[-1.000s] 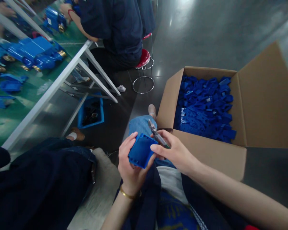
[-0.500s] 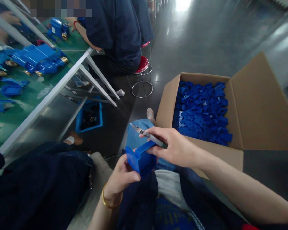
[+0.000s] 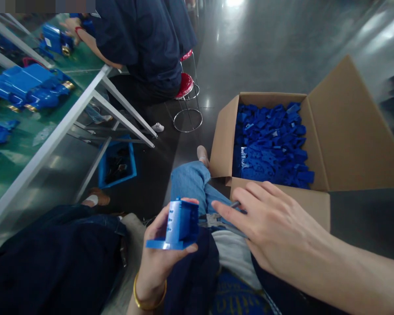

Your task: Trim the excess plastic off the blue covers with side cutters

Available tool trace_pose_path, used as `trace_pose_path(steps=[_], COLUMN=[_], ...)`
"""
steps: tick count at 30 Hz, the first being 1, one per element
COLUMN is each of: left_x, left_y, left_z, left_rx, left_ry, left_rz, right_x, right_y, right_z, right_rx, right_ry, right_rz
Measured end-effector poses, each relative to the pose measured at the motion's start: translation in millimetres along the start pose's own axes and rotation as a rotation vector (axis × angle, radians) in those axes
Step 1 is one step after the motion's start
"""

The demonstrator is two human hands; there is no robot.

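Observation:
My left hand (image 3: 159, 258) grips a small blue plastic part (image 3: 179, 225) above my lap, holding it upright with a flat flange at its bottom. My right hand (image 3: 276, 227) lies over my thigh to the right of the part, fingers stretched and close together. A thin grey metal tool (image 3: 234, 204) pokes out from under those fingers; most of it is hidden by the hand. A gold bangle sits on my left wrist.
An open cardboard box (image 3: 315, 203) full of blue plastic parts (image 3: 271, 146) stands on the floor at right. A green-topped workbench (image 3: 46, 144) with blue assemblies runs along the left; a person in dark clothes sits at it on a red stool (image 3: 185, 85). A blue bin (image 3: 116, 162) sits beneath.
My left hand turned the blue part upright and moved it slightly left. My right hand came away from the part and dropped toward my thigh with the tool now mostly covered.

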State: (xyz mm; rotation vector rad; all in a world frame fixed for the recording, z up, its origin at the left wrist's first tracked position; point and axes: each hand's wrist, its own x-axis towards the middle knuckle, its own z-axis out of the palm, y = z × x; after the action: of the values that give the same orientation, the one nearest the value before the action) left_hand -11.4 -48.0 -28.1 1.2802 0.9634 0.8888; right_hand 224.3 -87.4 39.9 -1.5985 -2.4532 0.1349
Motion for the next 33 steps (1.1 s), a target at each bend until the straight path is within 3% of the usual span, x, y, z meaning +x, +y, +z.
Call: trace_pose_path(steps=[25, 33], left_x=[-3.5, -8.1], left_y=[4.3, -7.3], left_z=[9.1, 10.3], left_rx=[-0.091, -0.218], left_ry=[-0.028, -0.032], left_rz=[-0.075, -0.151], right_x=[9.7, 11.7], right_y=[-4.3, -4.5], right_z=[-3.9, -5.4], right_rx=[-0.125, -0.086], right_ry=[-0.103, -0.239], right_rz=[-0.02, 0.002])
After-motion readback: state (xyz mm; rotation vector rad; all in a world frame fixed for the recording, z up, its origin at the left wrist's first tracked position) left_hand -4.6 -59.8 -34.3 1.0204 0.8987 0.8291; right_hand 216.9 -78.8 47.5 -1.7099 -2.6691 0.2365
